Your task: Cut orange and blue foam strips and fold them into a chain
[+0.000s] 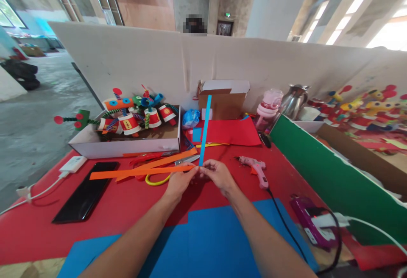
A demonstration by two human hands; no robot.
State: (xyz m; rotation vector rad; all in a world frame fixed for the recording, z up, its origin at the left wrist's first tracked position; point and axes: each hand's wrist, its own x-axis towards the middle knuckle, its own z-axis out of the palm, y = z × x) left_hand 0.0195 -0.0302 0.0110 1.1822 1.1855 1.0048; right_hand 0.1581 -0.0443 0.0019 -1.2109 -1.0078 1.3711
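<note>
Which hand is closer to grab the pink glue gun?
Probably the right hand. The glue gun lies just to its right on the red table, while the left hand pinches the orange strip and blue strip, farther away.

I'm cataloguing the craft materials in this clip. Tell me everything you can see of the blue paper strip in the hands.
The blue strip is a long, narrow band of bright blue craft paper, flat and uncreased as far as shows. It runs up and away from the hands, leaning slightly right, its top end in front of the cardboard box. Its lower end is pinched where the left hand and right hand meet, at the end of an orange strip running off to the left.
</note>
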